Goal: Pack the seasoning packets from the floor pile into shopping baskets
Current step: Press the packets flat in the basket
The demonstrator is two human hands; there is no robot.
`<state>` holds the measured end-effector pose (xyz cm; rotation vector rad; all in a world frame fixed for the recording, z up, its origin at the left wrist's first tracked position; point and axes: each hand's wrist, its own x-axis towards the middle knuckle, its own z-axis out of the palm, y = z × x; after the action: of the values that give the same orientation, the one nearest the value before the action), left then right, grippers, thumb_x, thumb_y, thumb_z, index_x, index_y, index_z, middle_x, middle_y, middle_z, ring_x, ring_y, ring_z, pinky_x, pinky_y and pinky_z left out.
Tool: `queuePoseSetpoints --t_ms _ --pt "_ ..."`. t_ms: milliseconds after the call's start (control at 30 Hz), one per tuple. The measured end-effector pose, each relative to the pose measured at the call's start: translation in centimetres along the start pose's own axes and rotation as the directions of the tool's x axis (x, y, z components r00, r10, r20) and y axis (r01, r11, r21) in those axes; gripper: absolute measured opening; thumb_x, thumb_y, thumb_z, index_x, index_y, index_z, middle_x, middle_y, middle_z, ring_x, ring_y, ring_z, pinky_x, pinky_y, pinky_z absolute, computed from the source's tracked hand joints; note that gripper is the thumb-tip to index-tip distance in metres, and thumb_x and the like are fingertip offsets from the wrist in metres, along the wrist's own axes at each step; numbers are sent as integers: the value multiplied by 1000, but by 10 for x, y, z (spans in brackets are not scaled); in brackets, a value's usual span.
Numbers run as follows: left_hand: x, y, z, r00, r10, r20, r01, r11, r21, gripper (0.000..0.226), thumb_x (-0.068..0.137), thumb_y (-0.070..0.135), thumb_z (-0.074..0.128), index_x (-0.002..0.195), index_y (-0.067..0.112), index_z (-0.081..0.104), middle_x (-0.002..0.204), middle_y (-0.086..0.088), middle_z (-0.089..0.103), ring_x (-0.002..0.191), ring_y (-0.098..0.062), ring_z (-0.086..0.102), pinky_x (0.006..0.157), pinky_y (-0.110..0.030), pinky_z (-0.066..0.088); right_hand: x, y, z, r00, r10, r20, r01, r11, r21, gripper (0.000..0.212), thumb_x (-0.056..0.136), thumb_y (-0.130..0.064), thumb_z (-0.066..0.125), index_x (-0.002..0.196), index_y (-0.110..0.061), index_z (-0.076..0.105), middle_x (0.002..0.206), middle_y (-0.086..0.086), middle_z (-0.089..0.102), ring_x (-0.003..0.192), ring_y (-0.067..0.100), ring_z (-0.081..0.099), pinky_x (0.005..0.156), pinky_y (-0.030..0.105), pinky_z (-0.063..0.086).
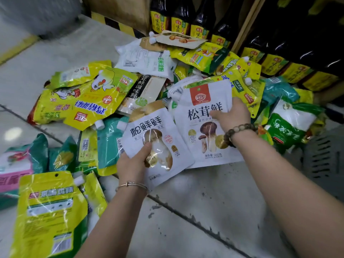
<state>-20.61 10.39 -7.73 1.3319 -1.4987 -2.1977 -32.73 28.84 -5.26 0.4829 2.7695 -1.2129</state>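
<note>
A pile of seasoning packets (pixel 87 101), yellow, green, teal and white, covers the floor across the middle of the view. My left hand (pixel 132 164) grips a small white mushroom packet (pixel 163 144) by its lower left corner. My right hand (pixel 231 113) pinches a larger white mushroom packet (pixel 202 116) with a red logo, thumb on its front near the right edge. Both white packets are lifted slightly over the near edge of the pile. A grey shopping basket (pixel 323 159) shows partly at the right edge.
Dark sauce bottles with yellow labels (pixel 186 21) fill the low shelf behind the pile. A big yellow packet (pixel 50 211) lies at the lower left beside a pink one (pixel 13 175). Bare grey floor (pixel 204 211) lies between my forearms.
</note>
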Motion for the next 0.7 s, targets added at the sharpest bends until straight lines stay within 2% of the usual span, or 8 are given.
queuePoseSetpoints --t_ms 133,233,300,400,467,533,633,700 --pt "-12 20 0 994 47 95 -50 998 37 25 76 14 75 100 13 68 83 0 71 57 -9 65 49 -20 51 -2 -13 -29 998 -37 -49 38 999 25 36 78 -22 74 109 -7 59 108 8 65 98 25 61 82 37 51" --pt "-24 41 4 984 106 145 -113 993 40 19 78 8 72 95 16 67 71 7 68 50 -4 63 43 -16 47 -8 -30 -41 997 -69 -41 66 996 -60 39 80 -25 71 111 -7 55 107 7 61 97 23 57 75 31 46" --pt "-32 56 7 969 149 195 -159 987 36 21 80 7 70 99 15 66 76 5 67 50 -2 62 43 -15 48 -12 -46 -51 994 -109 -4 107 984 -140 38 82 -26 69 112 -7 54 108 9 60 100 26 57 71 27 41" --pt "-43 75 13 949 193 249 -202 979 11 30 78 5 70 107 13 65 83 3 67 56 -6 64 46 -16 50 -22 -74 -74 982 -186 35 189 954 -233 23 84 -22 67 101 -8 57 96 8 58 94 25 57 67 25 38" --pt "-51 85 16 941 203 271 -209 978 -10 30 78 5 71 106 14 66 85 3 68 63 -11 65 50 -18 52 -26 -88 -92 975 -223 18 221 949 -225 20 83 -22 68 93 -12 53 92 4 55 87 21 54 67 25 36" --pt "-57 93 19 931 204 303 -207 978 -21 22 77 4 71 96 16 67 85 3 69 66 -14 66 54 -21 53 -31 -97 -111 971 -238 -34 226 951 -212 25 82 -24 69 96 -9 54 93 3 54 87 19 51 68 24 36" --pt "-71 106 24 917 189 352 -190 981 -31 22 77 5 71 96 16 68 85 0 72 61 -12 67 53 -23 53 -39 -106 -142 973 -210 -98 197 972 -128 23 83 -22 68 97 -9 56 94 5 57 87 21 55 69 27 40" --pt "-82 115 29 905 175 388 -166 984 -58 20 77 6 71 95 15 68 75 2 73 57 -14 68 48 -24 52 -47 -112 -166 972 -195 -132 186 980 -78 19 83 -20 68 96 -10 57 95 5 60 87 21 57 72 29 44"
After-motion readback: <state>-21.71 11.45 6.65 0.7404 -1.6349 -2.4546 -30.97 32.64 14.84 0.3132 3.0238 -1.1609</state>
